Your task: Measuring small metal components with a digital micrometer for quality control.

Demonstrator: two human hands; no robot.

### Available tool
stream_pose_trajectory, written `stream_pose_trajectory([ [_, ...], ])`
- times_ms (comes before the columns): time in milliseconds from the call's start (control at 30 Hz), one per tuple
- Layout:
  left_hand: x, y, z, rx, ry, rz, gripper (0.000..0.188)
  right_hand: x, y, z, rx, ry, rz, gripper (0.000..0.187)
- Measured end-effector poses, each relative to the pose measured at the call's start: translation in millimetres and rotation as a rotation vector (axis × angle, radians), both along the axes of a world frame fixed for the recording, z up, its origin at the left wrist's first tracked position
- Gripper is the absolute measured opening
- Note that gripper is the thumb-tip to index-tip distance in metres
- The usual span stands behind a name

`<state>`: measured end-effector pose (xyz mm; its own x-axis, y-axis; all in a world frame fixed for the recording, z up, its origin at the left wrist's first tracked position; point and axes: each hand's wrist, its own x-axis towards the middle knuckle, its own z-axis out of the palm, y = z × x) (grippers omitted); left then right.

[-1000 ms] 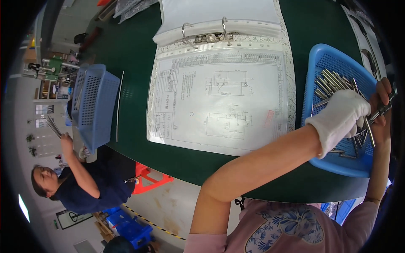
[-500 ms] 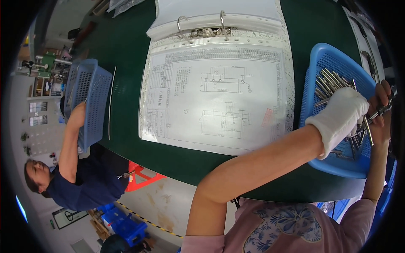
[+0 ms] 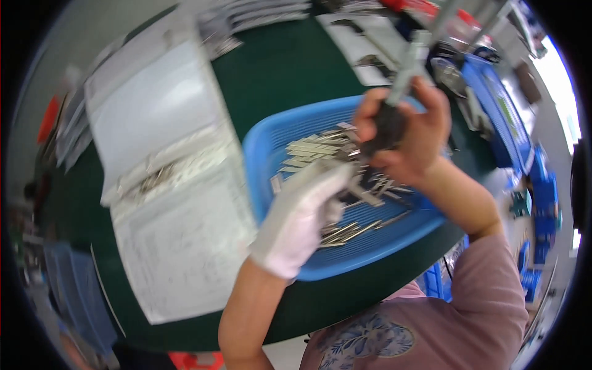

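Metal pins (image 3: 320, 151) fill the blue tray (image 3: 265, 154) at centre frame; gloved left hand (image 3: 302, 216) curls over them (grip unclear), right hand (image 3: 410, 132) fists a dark-handled tool (image 3: 388, 123).

Blue plastic mesh tray (image 3: 296, 132); shiny metal pins (image 3: 314, 148); white cloth glove (image 3: 302, 222); matt green tabletop (image 3: 277, 68).

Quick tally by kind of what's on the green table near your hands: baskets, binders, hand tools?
Blue basket holding metal pins: 1
Open ring binder with drawing sheets: 1
Dark-handled tool in the right hand: 1
Total: 3
The pins are too blurred to count.
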<state>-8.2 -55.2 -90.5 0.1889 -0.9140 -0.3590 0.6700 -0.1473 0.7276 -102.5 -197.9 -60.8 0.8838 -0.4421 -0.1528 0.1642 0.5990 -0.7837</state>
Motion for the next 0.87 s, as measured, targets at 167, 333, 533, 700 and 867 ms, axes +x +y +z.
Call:
stream_pose_trajectory([
  [167, -8, 5, 8, 0.000, 0.061, 0.057, 0.017, -5, 2, 1, 0.018, -0.073, 0.100, 0.068],
  [333, -7, 7, 11, 0.029, 0.031, 0.027, 0.016, -3, 5, 4, -0.002, 0.007, 0.056, 0.072],
  [533, -7, 8, 14, -0.012, 0.090, 0.013, 0.016, -2, 6, 8, -0.131, -0.010, 0.060, 0.070],
  [700, -9, 8, 12, -0.040, 0.119, 0.031, 0.017, -3, 8, 10, -0.051, -0.031, 0.072, 0.074],
  [867, -10, 10, 4, -0.097, 0.150, 0.118, 0.019, -7, 6, 5, -0.026, -0.149, 0.132, 0.074],
])
